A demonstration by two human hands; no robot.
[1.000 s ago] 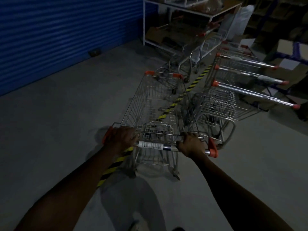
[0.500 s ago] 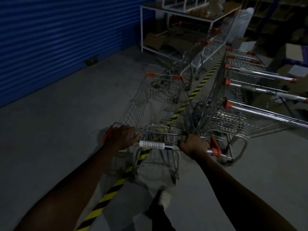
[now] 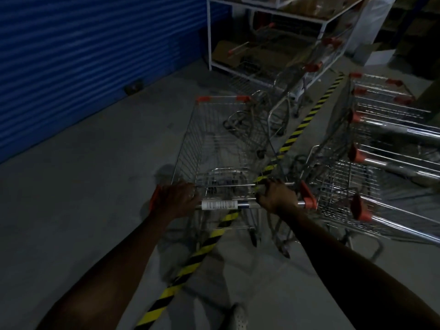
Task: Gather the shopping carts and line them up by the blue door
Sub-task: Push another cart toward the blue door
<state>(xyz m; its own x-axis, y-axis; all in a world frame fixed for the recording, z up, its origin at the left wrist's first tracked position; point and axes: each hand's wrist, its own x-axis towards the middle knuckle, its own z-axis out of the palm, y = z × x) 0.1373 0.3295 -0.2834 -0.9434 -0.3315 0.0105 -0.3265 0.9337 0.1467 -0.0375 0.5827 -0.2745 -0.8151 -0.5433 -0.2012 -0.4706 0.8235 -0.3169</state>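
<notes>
Hands first: our left hand [image 3: 177, 198] is curled round the handle bar [image 3: 245, 205] of a shopping cart [image 3: 221, 139], and our right hand [image 3: 277, 196] is wrapped round the other end of the bar. The cart stands on the grey floor, out from the blue door [image 3: 83, 55], with its nose pointing along the door. On the side away from the door stands a row of carts [image 3: 381, 163] pushed into each other, just beside ours. More loose carts [image 3: 285, 98] stand farther along the door, by a white rack [image 3: 262, 10].

We think our cart could bump or hook the orange handle ends of the row if it drifts away from the door. If we push straight on, it could also run into the loose carts ahead. The room is dark, so small things on the floor are hard to see.

Since half a second ago, our cart has rolled on along the yellow and black tape [image 3: 190, 265]. The row now looks closer. Both hands keep the same hold.
</notes>
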